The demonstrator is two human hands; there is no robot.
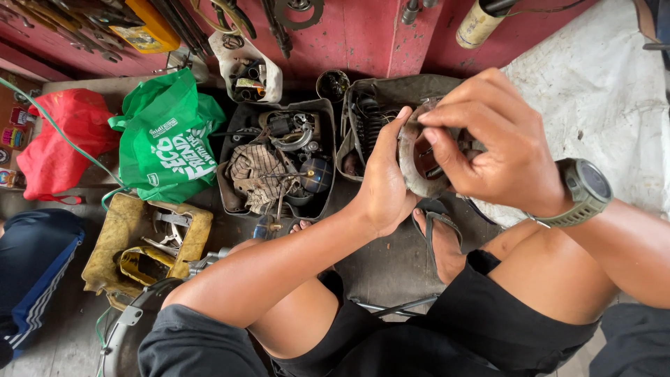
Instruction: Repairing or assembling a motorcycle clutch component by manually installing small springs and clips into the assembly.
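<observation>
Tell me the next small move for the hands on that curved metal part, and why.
Probably keep the left hand steady and let the right hand work on the small piece inside the curved metal part. The left palm already cups its outer edge, and the right fingertips are pinched at its inner side.

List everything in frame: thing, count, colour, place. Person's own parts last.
curved metal part: 1, grey-brown, held in both hands, centre
green bag: 1, green, left of the trays
red bag: 1, red, far left
parts trays: 2, black, centre by the wall, full of metal parts
white cut container: 1, white, above the trays
yellow cut can: 1, dirty yellow, lower left, tools inside
white sheet: 1, grey-white, right
sandal: 1, dark, on the foot below the hands
watch: 1, olive, right wrist
left hand: grips the part's left edge
right hand: fingers pinch at the part's top
</observation>
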